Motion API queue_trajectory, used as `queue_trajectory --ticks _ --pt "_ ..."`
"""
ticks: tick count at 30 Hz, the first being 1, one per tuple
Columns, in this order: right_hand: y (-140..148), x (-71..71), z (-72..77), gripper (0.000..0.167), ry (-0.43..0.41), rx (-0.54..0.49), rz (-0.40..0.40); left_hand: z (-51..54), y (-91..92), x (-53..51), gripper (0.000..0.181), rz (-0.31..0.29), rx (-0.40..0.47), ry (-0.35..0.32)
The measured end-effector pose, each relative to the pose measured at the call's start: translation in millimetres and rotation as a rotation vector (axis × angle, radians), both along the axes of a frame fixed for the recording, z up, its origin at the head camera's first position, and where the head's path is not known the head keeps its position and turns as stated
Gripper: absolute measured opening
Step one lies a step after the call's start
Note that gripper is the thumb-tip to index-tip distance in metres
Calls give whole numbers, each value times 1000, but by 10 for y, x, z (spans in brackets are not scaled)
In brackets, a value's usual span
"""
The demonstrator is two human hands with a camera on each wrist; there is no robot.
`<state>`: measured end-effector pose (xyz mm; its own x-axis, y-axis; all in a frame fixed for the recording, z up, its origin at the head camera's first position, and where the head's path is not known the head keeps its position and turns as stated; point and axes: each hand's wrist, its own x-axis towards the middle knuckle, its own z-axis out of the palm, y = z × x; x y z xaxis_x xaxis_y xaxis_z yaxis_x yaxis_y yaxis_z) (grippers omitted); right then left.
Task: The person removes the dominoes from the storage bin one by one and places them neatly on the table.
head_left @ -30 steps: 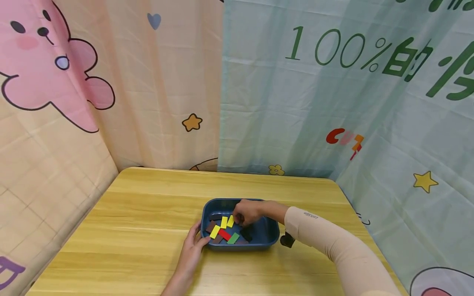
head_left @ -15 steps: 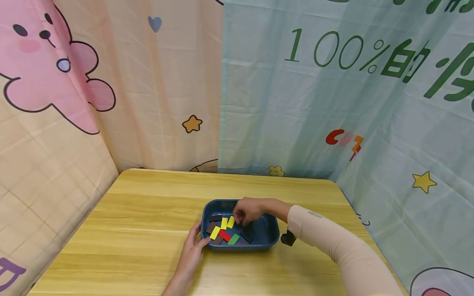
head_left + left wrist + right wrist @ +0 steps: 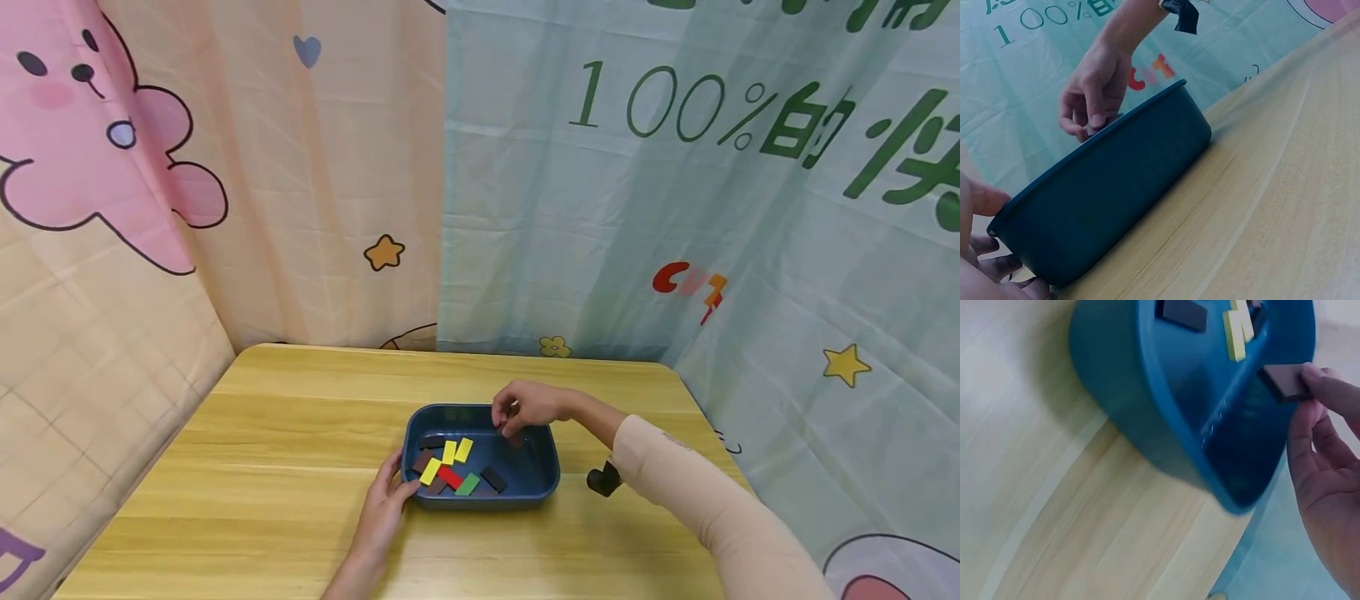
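Note:
My right hand (image 3: pixel 531 403) is over the back right of a blue bin (image 3: pixel 536 498). In the right wrist view its thumb and fingers pinch a dark brown block (image 3: pixel 1286 381) above the bin's inside. My left hand (image 3: pixel 381 510) grips the bin's left end, thumb on the rim and fingers against the outer wall, as the left wrist view also shows. On the bin's floor lie several flat blocks: yellow (image 3: pixel 449 452), red (image 3: pixel 450 477), green (image 3: pixel 467 484), black (image 3: pixel 493 478) and brown (image 3: pixel 423 461), mostly in the left half.
The bin stands on a wooden table (image 3: pixel 300 433). Printed curtains (image 3: pixel 555 208) hang behind the table and along both sides. A black device (image 3: pixel 603 480) is at the right wrist, beside the bin's right end.
My right hand has risen and moved right, away from the yellow blocks, with the brown block between its fingers. The left hand keeps its grip on the bin.

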<state>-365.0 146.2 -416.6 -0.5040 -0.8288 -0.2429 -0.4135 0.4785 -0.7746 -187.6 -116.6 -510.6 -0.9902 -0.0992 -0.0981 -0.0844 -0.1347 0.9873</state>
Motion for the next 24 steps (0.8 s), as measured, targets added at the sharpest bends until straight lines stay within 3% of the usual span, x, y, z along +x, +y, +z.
queue_trajectory --ticks 11,19,24 --pt "595 -80 -14 9 -130 -219 -234 -3 11 4 59 10 -2 24" --pt "957 -63 -162 3 -92 -328 -402 -6 5 -5 58 3 5 24" --pt "1195 -21 -369 12 -61 -341 -529 -11 5 -15 58 0 10 19"
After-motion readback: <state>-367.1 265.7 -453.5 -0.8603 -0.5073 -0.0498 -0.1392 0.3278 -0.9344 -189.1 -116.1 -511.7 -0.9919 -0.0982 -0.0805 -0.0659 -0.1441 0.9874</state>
